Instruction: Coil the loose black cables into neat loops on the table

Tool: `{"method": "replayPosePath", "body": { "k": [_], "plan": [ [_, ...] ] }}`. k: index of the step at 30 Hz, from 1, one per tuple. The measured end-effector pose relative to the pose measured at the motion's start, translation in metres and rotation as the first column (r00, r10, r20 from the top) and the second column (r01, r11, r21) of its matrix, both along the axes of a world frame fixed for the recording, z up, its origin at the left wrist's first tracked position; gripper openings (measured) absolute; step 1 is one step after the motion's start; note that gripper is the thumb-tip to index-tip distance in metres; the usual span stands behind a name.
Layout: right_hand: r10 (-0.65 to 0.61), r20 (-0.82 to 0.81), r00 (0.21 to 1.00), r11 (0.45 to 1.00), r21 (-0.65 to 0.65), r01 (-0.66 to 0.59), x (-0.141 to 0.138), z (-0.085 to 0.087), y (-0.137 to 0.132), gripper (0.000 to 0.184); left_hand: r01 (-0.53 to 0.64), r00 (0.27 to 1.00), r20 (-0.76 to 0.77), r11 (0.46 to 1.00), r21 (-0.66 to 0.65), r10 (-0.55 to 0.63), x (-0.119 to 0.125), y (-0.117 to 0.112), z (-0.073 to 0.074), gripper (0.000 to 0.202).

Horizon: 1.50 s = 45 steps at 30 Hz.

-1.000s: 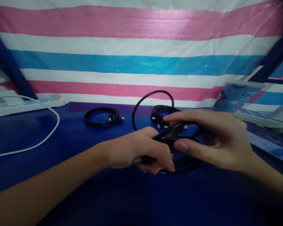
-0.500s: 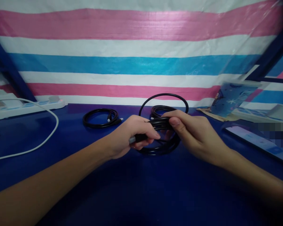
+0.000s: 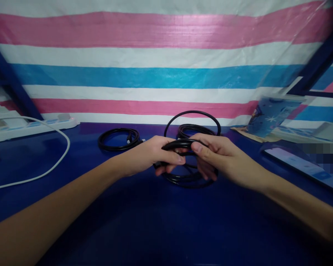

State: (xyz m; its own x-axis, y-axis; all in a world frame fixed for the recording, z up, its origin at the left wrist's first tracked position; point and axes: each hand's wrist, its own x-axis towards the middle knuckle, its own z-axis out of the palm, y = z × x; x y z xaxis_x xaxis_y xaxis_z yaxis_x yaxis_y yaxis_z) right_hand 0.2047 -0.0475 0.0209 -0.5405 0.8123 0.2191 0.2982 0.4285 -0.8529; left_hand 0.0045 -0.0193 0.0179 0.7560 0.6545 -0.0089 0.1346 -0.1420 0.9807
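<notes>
Both of my hands grip one black cable (image 3: 189, 180) wound into loops above the blue table (image 3: 144, 221). My left hand (image 3: 152, 157) is closed around the bundle at its left side. My right hand (image 3: 218, 157) pinches the top strands between thumb and fingers. One loose loop of the cable (image 3: 192, 112) arches up behind my hands. Directly behind them lies another coiled black cable (image 3: 192, 130). A third black coil (image 3: 119, 139) rests on the table to the left.
A white cord (image 3: 48, 168) curves over the left of the table from a white power strip (image 3: 30, 123). At the right lie a phone with a lit screen (image 3: 302, 166) and a blue packet (image 3: 271, 114). A striped tarpaulin (image 3: 155, 62) hangs behind.
My hands came together and rose slightly on the bundle. The free loop swung from left of the bundle to an arch behind my hands.
</notes>
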Motion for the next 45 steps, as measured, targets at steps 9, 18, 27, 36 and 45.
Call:
{"method": "replayPosePath", "body": {
  "k": [9,18,27,36,45],
  "plan": [
    [-0.102,0.029,0.994,0.961,0.262,0.091,0.001,-0.003,-0.001,0.021,-0.115,0.993,0.036,0.99,0.087,0.112,0.011,-0.005,-0.004,0.022],
    [-0.504,0.274,0.819,0.413,0.909,-0.05,0.007,0.0,-0.003,0.014,-0.218,0.976,0.065,0.95,0.225,0.209,0.022,-0.022,0.004,0.017],
    [-0.092,0.149,0.985,0.995,0.061,0.084,0.002,0.009,-0.009,0.008,-0.208,0.977,-0.005,0.95,0.234,0.215,0.018,-0.022,0.001,0.017],
    [-0.015,0.113,0.993,0.988,-0.152,0.032,0.01,0.015,-0.009,0.009,-0.212,0.969,-0.026,0.884,0.418,0.245,0.016,-0.021,0.0,0.025],
    [-0.096,0.002,0.995,0.995,0.029,0.096,0.002,0.009,-0.009,0.033,-0.217,0.975,0.035,0.905,0.365,0.22,0.008,-0.008,-0.003,0.03]
  ]
}}
